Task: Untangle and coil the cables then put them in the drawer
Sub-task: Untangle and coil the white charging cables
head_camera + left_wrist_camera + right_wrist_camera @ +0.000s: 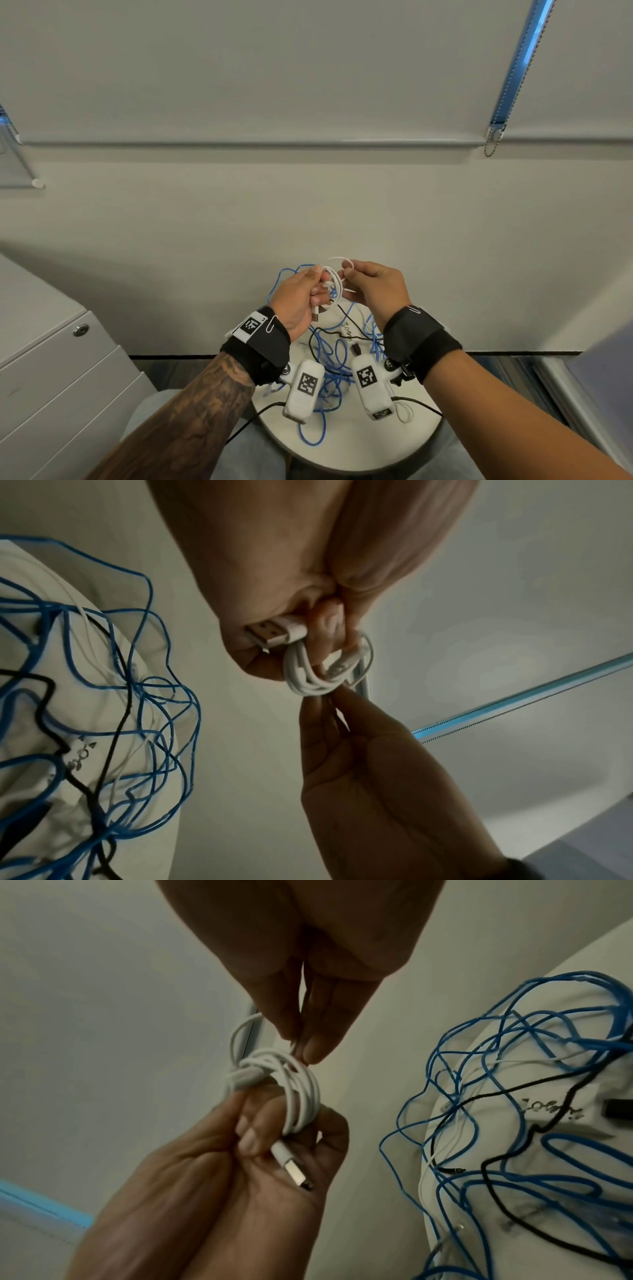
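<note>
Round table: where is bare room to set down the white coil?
The table is bare along its near rim, right of the blue cable loop. Its middle and far part are crowded with blue and black cable.

Right hand (pixel 308 969) pinches the coiled white cable (pixel 294 1093) held in left hand (pixel 219 1191).

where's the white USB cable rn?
Head view, centre: white USB cable coiled in the left hand, right hand pinching its loose end, above the round table.
</note>
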`<state>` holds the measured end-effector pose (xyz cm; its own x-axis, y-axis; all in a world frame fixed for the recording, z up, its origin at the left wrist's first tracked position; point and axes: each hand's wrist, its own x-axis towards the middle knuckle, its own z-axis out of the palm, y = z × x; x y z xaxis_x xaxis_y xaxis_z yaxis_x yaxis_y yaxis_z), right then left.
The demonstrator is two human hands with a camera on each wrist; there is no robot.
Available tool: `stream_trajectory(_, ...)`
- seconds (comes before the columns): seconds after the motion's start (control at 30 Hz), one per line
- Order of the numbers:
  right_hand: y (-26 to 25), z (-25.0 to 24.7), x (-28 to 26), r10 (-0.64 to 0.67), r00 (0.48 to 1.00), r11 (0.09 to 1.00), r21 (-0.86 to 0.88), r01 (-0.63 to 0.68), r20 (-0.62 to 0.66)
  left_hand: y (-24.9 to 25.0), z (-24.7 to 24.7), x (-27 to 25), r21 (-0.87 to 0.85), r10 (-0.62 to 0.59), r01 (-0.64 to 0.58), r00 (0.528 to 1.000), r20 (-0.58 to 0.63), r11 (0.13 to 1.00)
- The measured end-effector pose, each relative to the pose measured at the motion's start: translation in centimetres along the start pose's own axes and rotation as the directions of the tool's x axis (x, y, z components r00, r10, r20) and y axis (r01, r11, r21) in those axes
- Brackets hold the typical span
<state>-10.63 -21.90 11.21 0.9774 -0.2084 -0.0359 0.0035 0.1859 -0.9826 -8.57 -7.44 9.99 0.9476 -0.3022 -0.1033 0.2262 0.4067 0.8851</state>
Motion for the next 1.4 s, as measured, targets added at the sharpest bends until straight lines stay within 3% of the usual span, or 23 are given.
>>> stream_trajectory(0.1,0.2,0.1,-0.3,0.001,0.994,0.998,-0.061,0.006,0.11,-0.2,-0.3,0.4,0.014,0.025,-0.024,0.998,-0.06,1.0)
stream_trajectory(0.2,0.9,0.3,-0.7,-0.054,0.974,0.977,-0.191,0.097,0.218,-0.5,-0.2,0.5,0.162,0.085,-0.066,0.99,-0.11,0.985)
stream_trajectory(0.3,1.2,0.9,-1.0,-0.146,0.966,0.928,-0.308,0.208,0.211,-1.2,-0.4,0.8,0.253,0.099,-0.067,0.988,-0.116,0.965)
stream_trajectory(0.4,1.2,1.2,-1.1,-0.216,0.959,0.907,-0.326,0.266,0.182,-0.9,0.1,0.4,0.222,0.125,-0.099,0.987,-0.102,0.97)
stream_trajectory(0.63,0.1,0.7,-0.9,-0.155,0.976,0.95,-0.247,0.19,0.151,-0.9,-0.1,-0.3,0.29,0.149,-0.145,0.989,0.009,0.946)
stream_trajectory(0.8,-0.6,0.1,-0.8,-0.137,0.976,0.973,-0.163,0.165,0.168,-0.8,-0.4,-0.2,0.5,0.207,-0.212,0.976,0.066,0.839)
stream_trajectory(1.03,-0.7,-0.4,-0.6,-0.215,0.959,0.941,-0.223,0.254,0.185,-0.8,-0.6,0.2,0.506,0.234,-0.212,0.972,0.02,0.836)
stream_trajectory(1.17,-0.8,-0.6,-0.4,-0.048,0.983,0.997,-0.054,0.058,0.177,-0.8,-0.2,0.1,0.455,0.233,-0.219,0.972,0.025,0.863)
stream_trajectory(1.23,-0.8,-0.8,-0.3,0.023,0.973,0.998,-0.07,-0.007,0.232,-0.9,-0.2,0.1,0.466,0.233,-0.219,0.972,0.029,0.857)
stream_trajectory(1.33,-1.3,-1.2,-0.3,-0.015,0.965,0.977,-0.2,0.07,0.262,-1.1,-0.4,0.1,0.497,0.208,-0.202,0.977,0.043,0.844)
stream_trajectory(1.4,-2.2,-1.4,-0.1,-0.103,0.973,0.968,-0.206,0.146,0.208,-1.2,-0.4,-0.1,0.492,0.147,-0.172,0.985,0.09,0.854)
